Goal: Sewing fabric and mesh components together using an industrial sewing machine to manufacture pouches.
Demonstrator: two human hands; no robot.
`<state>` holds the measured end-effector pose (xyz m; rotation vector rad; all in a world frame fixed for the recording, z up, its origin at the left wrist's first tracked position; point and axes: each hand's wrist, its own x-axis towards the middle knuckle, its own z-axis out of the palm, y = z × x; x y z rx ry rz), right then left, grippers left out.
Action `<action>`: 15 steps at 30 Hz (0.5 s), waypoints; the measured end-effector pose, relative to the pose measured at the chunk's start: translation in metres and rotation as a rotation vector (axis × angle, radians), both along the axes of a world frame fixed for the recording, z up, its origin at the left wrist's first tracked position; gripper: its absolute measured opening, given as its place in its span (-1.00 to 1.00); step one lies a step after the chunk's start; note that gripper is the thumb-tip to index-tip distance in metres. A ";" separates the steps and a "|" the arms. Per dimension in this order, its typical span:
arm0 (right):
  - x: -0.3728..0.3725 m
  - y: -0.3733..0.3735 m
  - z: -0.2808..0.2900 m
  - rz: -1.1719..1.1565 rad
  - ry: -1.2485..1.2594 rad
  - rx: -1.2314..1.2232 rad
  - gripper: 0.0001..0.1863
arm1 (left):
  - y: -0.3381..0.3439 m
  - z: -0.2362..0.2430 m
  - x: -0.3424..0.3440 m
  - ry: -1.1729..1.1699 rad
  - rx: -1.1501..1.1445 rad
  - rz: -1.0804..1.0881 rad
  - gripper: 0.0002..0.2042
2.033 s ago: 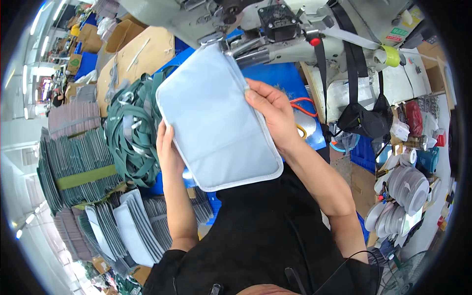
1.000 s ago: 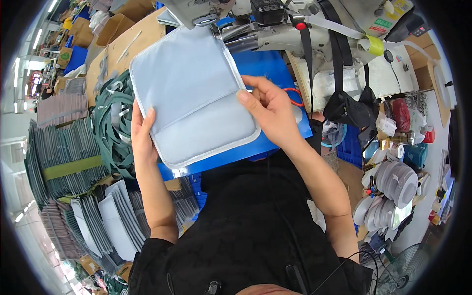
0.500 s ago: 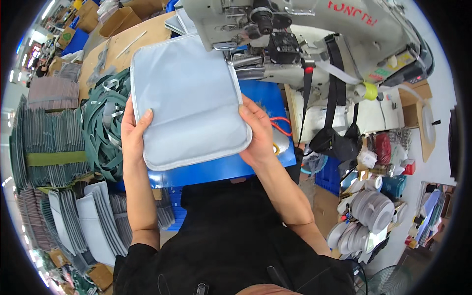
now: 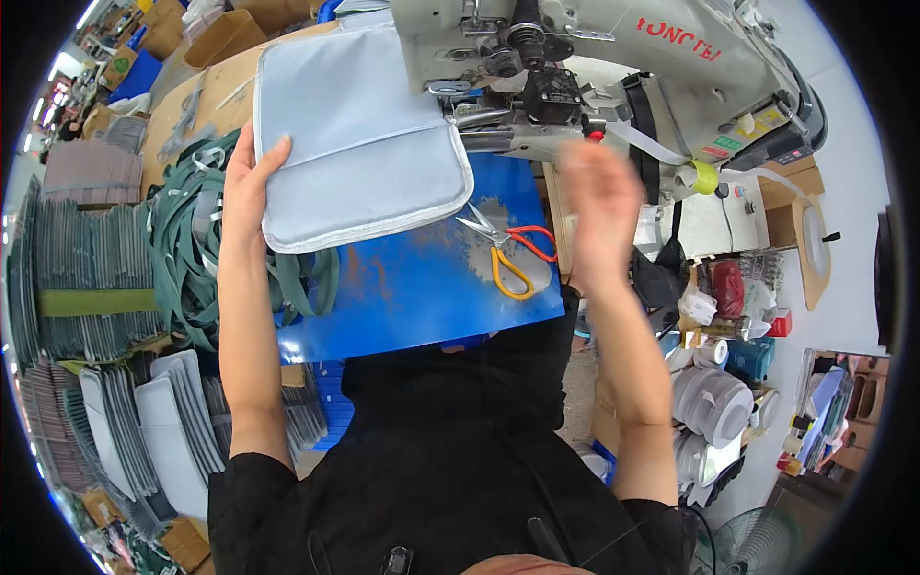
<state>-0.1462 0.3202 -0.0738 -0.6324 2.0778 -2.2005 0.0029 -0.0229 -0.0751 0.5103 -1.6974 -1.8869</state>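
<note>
- Right hand (image 4: 602, 206) is hanging off to the right, having been gripping the right edge of the grey padded panel (image 4: 359, 134) half a second ago; the panel is now reaching farther from the person, and the scissors (image 4: 500, 238) are coming fully into view.
- Left hand (image 4: 247, 187) is grasping the panel's left edge, its thumb pressing on top; being in contact, it is the nearer hand.
- From the left fingers, the panel is extending to the right; from the right fingers, it is lying to the left. Its long axis is apparently running near to far, leaning slightly left at the far end.
- Right fingers are blurring, well apart from the panel; whether they are curling or spreading, I cannot tell.
- The panel is covering the far left of the blue surface (image 4: 383, 316), its far right side meeting or passing behind the sewing machine (image 4: 441, 43); I cannot tell which.
- Counting: two hands, one held panel, one pair of scissors, one sewing machine, one heap of green webbing straps (image 4: 192, 240); the stacked panels (image 4: 96, 254) at left are overlapping too much to count.
</note>
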 end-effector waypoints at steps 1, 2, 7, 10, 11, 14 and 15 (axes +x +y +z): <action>-0.028 0.030 -0.014 -0.291 0.219 -0.054 -0.81 | 0.003 0.003 -0.002 0.013 0.011 0.004 -0.39; -0.038 0.051 0.030 -0.426 0.288 -0.041 -0.80 | -0.004 -0.002 0.003 0.006 -0.008 0.017 -0.41; -0.173 0.172 0.147 -0.849 0.828 0.145 -0.51 | -0.006 0.001 0.003 -0.006 0.012 0.004 -0.42; -0.300 0.271 0.189 -0.717 0.533 0.491 -0.39 | -0.003 -0.005 -0.004 0.017 0.040 -0.008 -0.43; -0.326 0.287 0.201 -0.611 0.293 0.636 -0.37 | -0.003 -0.008 -0.004 0.033 0.055 -0.021 -0.44; -0.346 0.290 0.170 -0.582 0.005 0.271 -0.40 | -0.001 -0.011 0.003 -0.006 0.066 0.034 -0.43; -0.338 0.284 0.158 -0.617 0.034 0.073 -0.45 | 0.000 -0.014 0.006 -0.006 0.061 0.029 -0.43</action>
